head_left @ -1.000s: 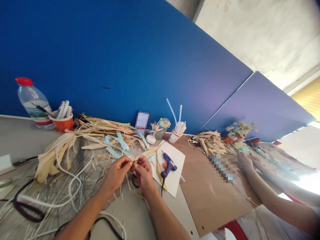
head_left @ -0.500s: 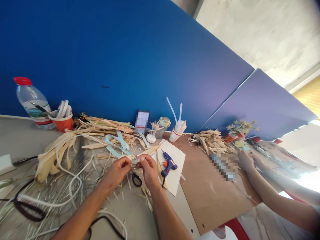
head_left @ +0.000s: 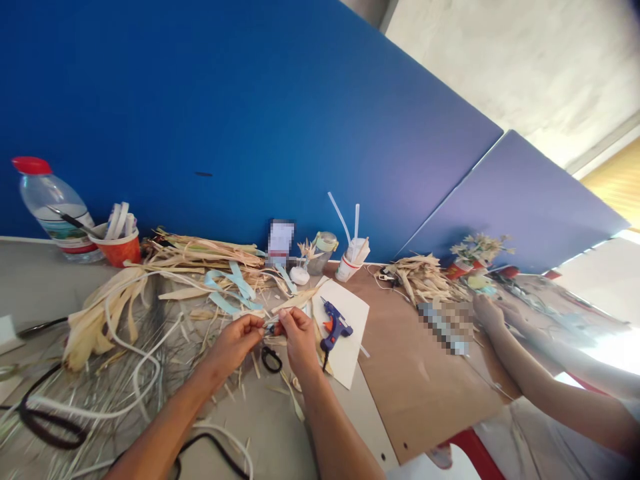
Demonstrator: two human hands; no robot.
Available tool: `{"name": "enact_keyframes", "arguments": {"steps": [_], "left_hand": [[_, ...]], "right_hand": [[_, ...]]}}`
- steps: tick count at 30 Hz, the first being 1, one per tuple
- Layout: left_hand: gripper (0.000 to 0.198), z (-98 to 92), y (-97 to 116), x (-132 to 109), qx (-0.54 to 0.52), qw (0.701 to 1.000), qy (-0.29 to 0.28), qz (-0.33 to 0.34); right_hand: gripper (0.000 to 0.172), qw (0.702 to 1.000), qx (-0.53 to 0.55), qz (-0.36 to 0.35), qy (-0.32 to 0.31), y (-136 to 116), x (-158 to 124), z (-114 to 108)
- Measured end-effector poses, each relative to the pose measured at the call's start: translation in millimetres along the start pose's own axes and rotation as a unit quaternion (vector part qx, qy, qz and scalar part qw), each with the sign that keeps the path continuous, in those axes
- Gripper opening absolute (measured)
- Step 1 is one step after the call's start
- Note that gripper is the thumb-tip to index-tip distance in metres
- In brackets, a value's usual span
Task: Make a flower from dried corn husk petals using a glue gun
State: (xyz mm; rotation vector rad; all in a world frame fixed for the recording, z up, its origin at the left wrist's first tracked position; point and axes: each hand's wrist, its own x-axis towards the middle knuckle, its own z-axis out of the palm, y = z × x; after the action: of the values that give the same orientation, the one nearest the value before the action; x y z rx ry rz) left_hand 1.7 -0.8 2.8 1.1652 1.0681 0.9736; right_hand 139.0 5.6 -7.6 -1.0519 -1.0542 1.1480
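My left hand [head_left: 235, 343] and my right hand [head_left: 300, 337] meet above the grey table [head_left: 45, 287], both pinched on a thin pale strip of dried husk [head_left: 295, 303] that runs up and to the right from my fingers. The fingertips are a small gap apart. Small black-handled scissors [head_left: 271, 359] lie just below my hands. A blue and orange glue gun [head_left: 334, 327] rests on a white sheet [head_left: 350, 313] right of my right hand.
Dried husk leaves and light blue strips [head_left: 200, 267] are heaped behind my hands. A red cup [head_left: 117, 248] and a water bottle [head_left: 47, 203] stand far left. A white cup with glue sticks [head_left: 350, 260] is by the blue partition. Another person's hands [head_left: 493, 317] work at the right.
My hands have drawn slightly apart along the strip, uncovering the small scissors beneath them. The view has shifted a little to the right.
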Motion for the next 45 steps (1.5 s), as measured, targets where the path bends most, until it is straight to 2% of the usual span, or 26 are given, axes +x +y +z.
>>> {"name": "enact_keyframes", "arguments": {"steps": [7, 14, 17, 23, 29, 34, 39, 45], "left_hand": [[0.027, 1.1, -1.1, -1.2, -0.045, 0.999, -0.027, -0.012], [0.025, 1.2, -1.4, -0.4, -0.065, 0.998, -0.015, -0.016], [0.023, 0.4, -2.5, 0.3, -0.069, 0.997, -0.015, -0.024], [0.022, -1.4, -4.6, 0.8, -0.112, 0.994, -0.007, -0.02], [0.023, -1.1, -0.4, -0.4, -0.164, 0.986, 0.001, -0.035], [0.022, -4.2, -1.1, -0.8, -0.217, 0.974, -0.029, -0.051], [0.022, -4.4, 1.6, -2.8, -0.226, 0.97, -0.037, -0.076], [0.021, -3.3, 1.8, -3.2, -0.219, 0.971, -0.037, -0.086]], "right_hand": [[0.028, 1.0, -0.01, -0.003, 0.012, -0.7, 1.3, -0.2], [0.03, 1.0, -0.016, -0.008, 0.01, -2.8, 1.2, 0.8], [0.025, 1.0, 0.0, -0.004, 0.007, -4.3, -0.3, 1.1], [0.023, 0.999, 0.05, -0.006, -0.015, -9.7, -5.7, 3.2], [0.007, 0.997, 0.067, 0.005, -0.041, -7.4, -4.9, 5.0], [0.013, 0.99, 0.099, 0.038, -0.091, -3.8, -3.4, 5.9], [0.004, 0.992, 0.068, 0.048, -0.097, -4.1, -4.1, 7.2], [0.003, 0.994, 0.028, 0.05, -0.092, -4.6, -4.4, 7.7]]}}
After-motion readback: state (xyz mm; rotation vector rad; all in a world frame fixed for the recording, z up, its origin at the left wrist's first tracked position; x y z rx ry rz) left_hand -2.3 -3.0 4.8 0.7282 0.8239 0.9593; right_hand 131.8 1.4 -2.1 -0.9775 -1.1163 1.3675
